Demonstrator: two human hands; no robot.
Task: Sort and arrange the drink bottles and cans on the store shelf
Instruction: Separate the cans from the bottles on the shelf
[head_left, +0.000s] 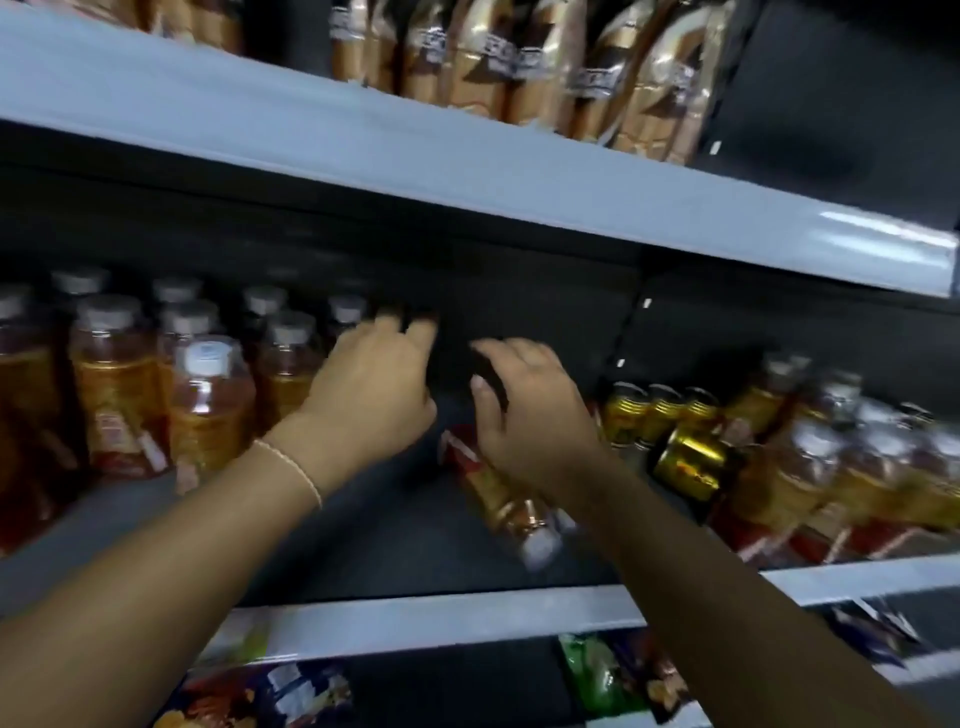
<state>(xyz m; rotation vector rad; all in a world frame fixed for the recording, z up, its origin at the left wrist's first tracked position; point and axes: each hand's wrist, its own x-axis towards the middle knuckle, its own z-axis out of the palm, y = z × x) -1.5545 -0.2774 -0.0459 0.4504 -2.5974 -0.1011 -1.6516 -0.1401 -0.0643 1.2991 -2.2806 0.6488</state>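
Amber bottle (506, 499) lies toppled beneath right hand (530, 410), fingers (501, 347) beyond it.

One camera only, worn on the person's head. It faces the drinks shelf (395, 540) straight on and slightly downward, from close by, so shelving fills the whole frame. The view is tilted, so the shelf edges slant.

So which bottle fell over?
The bottle lying on its side in the middle gap, just below the right hand, its white cap pointing to the front. The other bottles stand upright at left and right.
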